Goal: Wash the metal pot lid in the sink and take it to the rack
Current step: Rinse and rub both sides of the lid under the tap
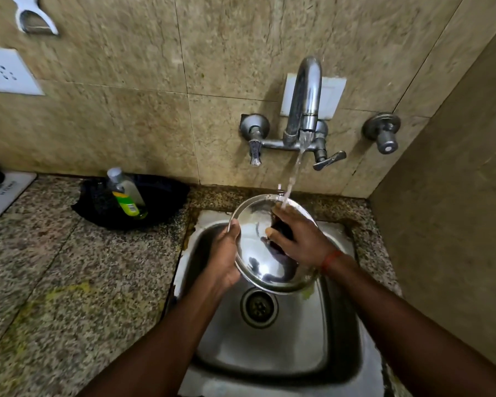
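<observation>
A round shiny metal pot lid is held tilted over the steel sink, under the running stream from the wall tap. My left hand grips the lid's left rim, thumb on top. My right hand lies across the lid's inner face, fingers closed around the dark knob or a dark scrubber; which one is unclear. Water lands on the lid's far edge beside my right fingers.
A dish-soap bottle leans in a black pan on the granite counter left of the sink. Tap handles stick out of the tiled wall. A side wall closes the right. No rack is visible.
</observation>
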